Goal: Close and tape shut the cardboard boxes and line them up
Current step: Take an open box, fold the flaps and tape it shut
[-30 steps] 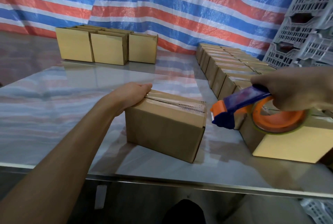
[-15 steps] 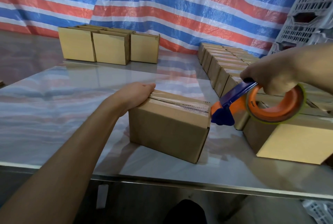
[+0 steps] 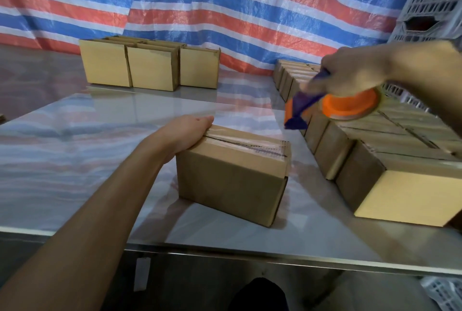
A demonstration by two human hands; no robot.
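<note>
The person stands at a steel table (image 3: 75,160) with one cardboard box (image 3: 232,180) near the front edge, set slightly askew. The left hand (image 3: 186,132) lies on the left end of the box top, fingers extended and flat and curled round nothing, pressing the flaps down. A strip of clear tape (image 3: 247,142) runs along the centre seam from under that hand to the right end, where it folds over the edge. The right hand (image 3: 355,70) is clamped round the handle of an orange and blue tape dispenser (image 3: 332,105), held in the air above and to the right of the box, apart from it; motion blur hides whether any tape links the two. The sealing stroke on this box appears complete, so the step in hand is judged to be the end of taping. A row of closed boxes (image 3: 405,198) runs along the right side of the table, each touching the next. A group of open boxes (image 3: 150,68) waits at the far side, well apart. The next move calls for smoothing the tape ends, then squaring the box and sliding it against the row without lifting a flap. Which slot it takes cannot be told.
</note>
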